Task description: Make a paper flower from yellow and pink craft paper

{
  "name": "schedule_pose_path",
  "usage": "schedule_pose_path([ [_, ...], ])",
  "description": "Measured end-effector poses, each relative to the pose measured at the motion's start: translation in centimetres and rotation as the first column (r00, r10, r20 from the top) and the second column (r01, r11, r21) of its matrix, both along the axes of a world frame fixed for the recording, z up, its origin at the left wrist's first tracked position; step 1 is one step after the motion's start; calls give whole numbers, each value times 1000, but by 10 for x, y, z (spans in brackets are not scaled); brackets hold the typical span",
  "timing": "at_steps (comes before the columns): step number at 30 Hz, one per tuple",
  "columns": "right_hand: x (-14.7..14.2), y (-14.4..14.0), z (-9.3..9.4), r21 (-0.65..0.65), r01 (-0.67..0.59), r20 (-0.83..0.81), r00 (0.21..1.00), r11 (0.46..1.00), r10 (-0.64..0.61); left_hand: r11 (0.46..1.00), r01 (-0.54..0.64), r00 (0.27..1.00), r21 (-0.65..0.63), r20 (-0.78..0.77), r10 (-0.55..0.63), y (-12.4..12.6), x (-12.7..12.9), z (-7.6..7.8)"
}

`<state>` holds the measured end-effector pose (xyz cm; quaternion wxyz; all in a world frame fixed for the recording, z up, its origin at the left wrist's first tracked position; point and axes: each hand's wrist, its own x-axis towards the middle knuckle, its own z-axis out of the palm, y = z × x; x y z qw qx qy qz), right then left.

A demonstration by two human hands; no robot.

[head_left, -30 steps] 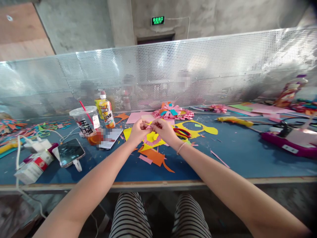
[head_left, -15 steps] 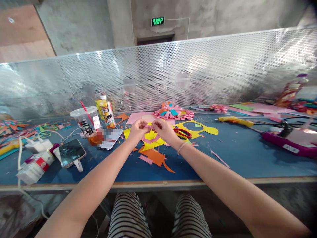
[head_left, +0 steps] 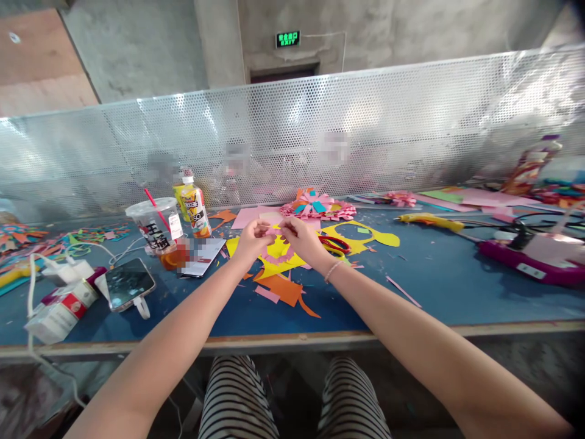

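Widest first: the blue bench (head_left: 448, 286) runs out below and to both sides of the fingers. Right beneath them, a yellow sheet (head_left: 270, 272), and beyond them, a little to the right, a layered pink flower (head_left: 315, 204). Now the hands, left (head_left: 251, 241) and right (head_left: 304, 239), thumbs and forefingers nearly meeting, both clamped, it appears, on a scrap of pink strip (head_left: 273, 232). An orange scrap (head_left: 289, 291) lies nearer the body than the fingers, and the scissors (head_left: 337, 245) rest just right of the right hand. Smaller now: a curved pink fringe (head_left: 280, 258), toothed along its edge, directly below the fingertips; whether it joins the strip is hidden by the hands.

And here's the fine work! Light pressure, I'd say, since paper this thin should crease at a hard squeeze. Left fingers best kept as the anchor, right ones doing the shaping in short, even nips. Keep those wrists lifted, too: a low right wrist could catch the handles, and a drag sideways could flatten the teeth below.
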<state>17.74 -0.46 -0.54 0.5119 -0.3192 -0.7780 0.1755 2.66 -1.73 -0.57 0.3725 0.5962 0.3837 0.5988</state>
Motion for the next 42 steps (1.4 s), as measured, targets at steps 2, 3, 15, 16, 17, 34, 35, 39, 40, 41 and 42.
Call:
schedule_pose_path([
  [2, 0, 0, 2, -95, -19, -124, 992, 995, 7, 998, -58, 998, 21, -21, 58, 2, -1, 0],
  [3, 1, 1, 3, -128, -23, -180, 984, 992, -1, 997, -78, 996, 24, -42, 79, 3, -1, 0],
  [15, 3, 13, -6, -251, -91, -154, 987, 964, 53, 999, -23, 998, -46, -58, 20, -1, -4, 4],
  [16, 3, 13, -6, -252, -75, -157, 987, 965, 36, 999, -23, 997, -42, -69, 20, 0, -5, 3],
  [17, 4, 12, -4, -242, -59, -161, 987, 968, 20, 999, -19, 996, -41, -85, 16, 0, -5, 3],
  [34, 0, -2, 1, -250, -156, -179, 977, 956, 112, 999, 51, 984, -11, -171, -52, -1, 0, -2],
  [35, 0, -1, 1, -255, -169, -185, 975, 952, 123, 999, 47, 984, -5, -170, -47, -2, 0, -1],
  [39, -2, 3, -5, -290, -237, -204, 962, 927, 182, 999, 49, 990, 15, -133, -47, -3, 0, 0],
  [40, -2, 4, -6, -301, -246, -203, 960, 921, 191, 999, 49, 992, 11, -120, -47, -3, 0, 1],
  [41, -2, 5, -8, -307, -248, -200, 961, 919, 193, 999, 47, 993, 4, -105, -46, -3, 1, 1],
  [42, -2, 5, -8, -311, -244, -198, 962, 919, 188, 999, 44, 995, -6, -87, -45, -2, 1, 1],
])
